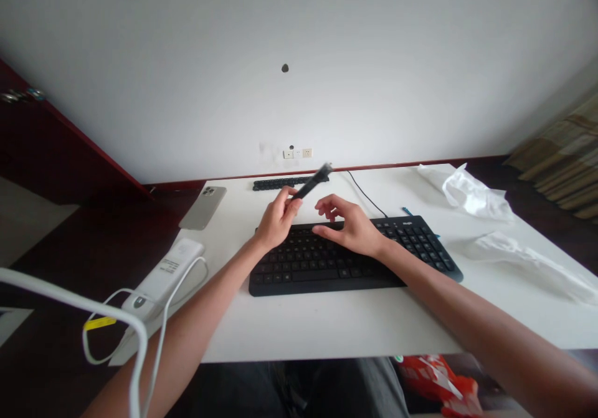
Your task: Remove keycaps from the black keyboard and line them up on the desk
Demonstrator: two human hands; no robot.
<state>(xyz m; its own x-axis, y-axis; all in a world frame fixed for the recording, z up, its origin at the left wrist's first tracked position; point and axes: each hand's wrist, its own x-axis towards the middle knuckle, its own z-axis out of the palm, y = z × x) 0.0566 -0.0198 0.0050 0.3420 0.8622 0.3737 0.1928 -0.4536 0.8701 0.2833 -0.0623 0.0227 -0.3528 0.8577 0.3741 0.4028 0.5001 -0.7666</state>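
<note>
A black keyboard [355, 262] lies on the white table [327, 324] in front of me. My left hand [276, 218] hovers over the keyboard's upper left part, its fingers pinched on a thin black stick-like tool [314, 181] that points up and to the right. My right hand [348, 222] hovers over the keyboard's upper middle with the fingers curled and apart, holding nothing. A row of black keycaps [280, 184] lies near the far table edge behind my hands.
A phone [203, 207] lies face down at the far left. A white device [163, 275] with white cables sits at the left edge. White plastic bags [471, 194] lie at the right. The keyboard's cable [364, 195] runs back toward the wall. A red packet [432, 377] shows under the table.
</note>
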